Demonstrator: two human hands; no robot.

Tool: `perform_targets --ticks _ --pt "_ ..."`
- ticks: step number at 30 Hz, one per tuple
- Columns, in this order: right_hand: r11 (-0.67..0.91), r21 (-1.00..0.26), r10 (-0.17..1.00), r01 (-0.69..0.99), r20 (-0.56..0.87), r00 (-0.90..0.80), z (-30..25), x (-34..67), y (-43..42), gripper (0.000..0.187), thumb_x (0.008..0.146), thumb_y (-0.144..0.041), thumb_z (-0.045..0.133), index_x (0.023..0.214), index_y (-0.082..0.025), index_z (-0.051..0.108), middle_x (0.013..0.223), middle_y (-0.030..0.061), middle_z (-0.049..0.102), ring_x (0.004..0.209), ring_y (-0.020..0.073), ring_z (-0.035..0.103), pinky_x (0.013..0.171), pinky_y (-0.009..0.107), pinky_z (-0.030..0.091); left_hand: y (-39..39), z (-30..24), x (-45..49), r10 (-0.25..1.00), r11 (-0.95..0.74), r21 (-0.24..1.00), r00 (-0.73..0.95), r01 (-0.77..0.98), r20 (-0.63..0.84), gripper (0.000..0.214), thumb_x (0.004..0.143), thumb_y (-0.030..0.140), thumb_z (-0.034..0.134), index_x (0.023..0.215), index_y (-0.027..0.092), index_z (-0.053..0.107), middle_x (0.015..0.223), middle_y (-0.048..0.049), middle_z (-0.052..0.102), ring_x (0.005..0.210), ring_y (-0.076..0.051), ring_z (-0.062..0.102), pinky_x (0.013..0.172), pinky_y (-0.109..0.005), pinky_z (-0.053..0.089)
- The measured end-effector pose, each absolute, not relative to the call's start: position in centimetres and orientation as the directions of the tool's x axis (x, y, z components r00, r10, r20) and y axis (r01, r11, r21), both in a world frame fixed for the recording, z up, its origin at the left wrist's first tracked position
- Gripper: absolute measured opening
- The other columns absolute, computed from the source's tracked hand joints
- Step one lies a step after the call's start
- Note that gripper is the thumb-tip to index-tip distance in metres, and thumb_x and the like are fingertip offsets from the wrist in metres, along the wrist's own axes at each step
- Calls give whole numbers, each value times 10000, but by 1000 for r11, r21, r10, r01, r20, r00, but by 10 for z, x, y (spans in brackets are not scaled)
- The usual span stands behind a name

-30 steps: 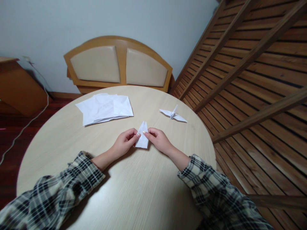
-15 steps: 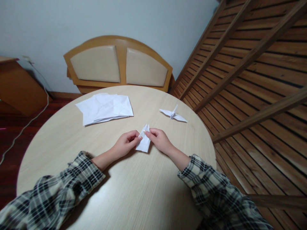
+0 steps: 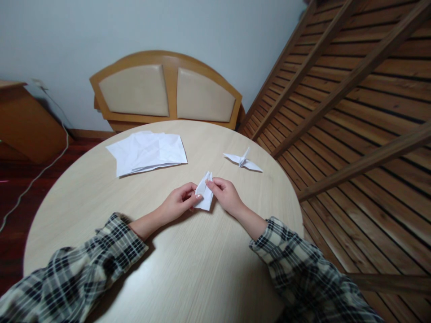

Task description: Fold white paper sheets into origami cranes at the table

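Between my hands is a small folded piece of white paper (image 3: pixel 205 201), with narrow pointed flaps at its far end. My left hand (image 3: pixel 179 199) pinches its left edge, the thumb lying on top. My right hand (image 3: pixel 226 194) grips the upper right side near the flaps, thumb on the front; the fingers behind the paper are partly hidden. Beyond my right hand, a finished-looking white paper crane (image 3: pixel 243 161) rests with its wings spread. Past my left hand lies a stack of creased white paper sheets (image 3: pixel 148 152).
All of this is on a round, pale wooden table (image 3: pixel 188 269). A padded wooden headboard (image 3: pixel 171 89) stands behind it by the wall. A slatted wooden wall (image 3: pixel 353 134) runs along the right. On the left are a wooden cabinet (image 3: pixel 30 121) and a white cable (image 3: pixel 50 163).
The folded paper has shifted slightly up and to the right, with my right hand moving along with it. My left thumb sits a little lower on the paper.
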State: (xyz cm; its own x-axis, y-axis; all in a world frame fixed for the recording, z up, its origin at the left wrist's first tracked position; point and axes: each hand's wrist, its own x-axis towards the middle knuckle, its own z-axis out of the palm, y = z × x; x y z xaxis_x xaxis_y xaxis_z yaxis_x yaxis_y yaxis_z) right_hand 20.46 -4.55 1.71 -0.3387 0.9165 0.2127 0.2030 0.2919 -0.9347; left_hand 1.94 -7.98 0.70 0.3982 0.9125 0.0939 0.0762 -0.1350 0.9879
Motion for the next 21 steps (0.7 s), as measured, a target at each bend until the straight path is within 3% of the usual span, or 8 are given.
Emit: perform_targets --ticks 6,10,17,21 --pt "287 -933 931 218 218 -291 17 206 -45 438 882 -547 527 615 -214 429 621 -17 426 622 141 430 599 293 366 -80 6 19 905 -99 991 421 89 52 334 858 465 614 739 166 527 638 5 595 578 -117 557 565 -235 435" --pt "291 -932 929 216 221 -297 16 205 -44 416 888 -540 532 646 -215 440 638 -17 439 642 144 442 608 288 384 -80 3 18 917 -99 991 394 92 55 347 854 467 625 716 171 509 636 -8 627 580 -125 586 561 -235 443" --pt "328 -938 921 107 293 -256 12 206 -41 215 909 -408 542 1040 -238 524 874 17 563 772 161 556 714 311 479 -77 1 19 952 -98 991 299 89 67 306 849 440 625 758 156 559 623 -15 649 556 -116 583 545 -228 449" --pt "394 -907 911 150 364 -192 12 208 -42 204 926 -347 519 1101 -245 508 946 33 550 782 156 551 726 321 495 -76 2 20 967 -86 993 247 85 63 305 835 442 632 752 157 559 612 -16 651 538 -115 582 531 -234 457"
